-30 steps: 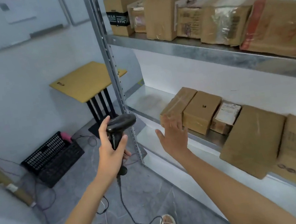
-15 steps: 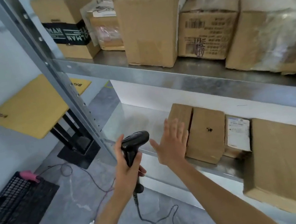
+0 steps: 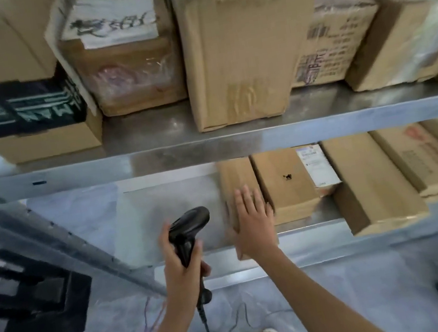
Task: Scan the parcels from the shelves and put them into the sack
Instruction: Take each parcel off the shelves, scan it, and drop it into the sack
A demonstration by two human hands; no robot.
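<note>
Our left hand (image 3: 181, 255) grips the scanner (image 3: 187, 228), fingers clamped round its handle, while our right hand (image 3: 252, 223) lies flat, fingers straight and slightly apart, on the leftmost parcel (image 3: 238, 180) of the lower shelf (image 3: 307, 226). We judge the job barely begun: this parcel is not yet lifted or scanned, both shelves hold rows of boxes, and no sack is in view. The upper shelf (image 3: 237, 141) is full and untouched.
</note>
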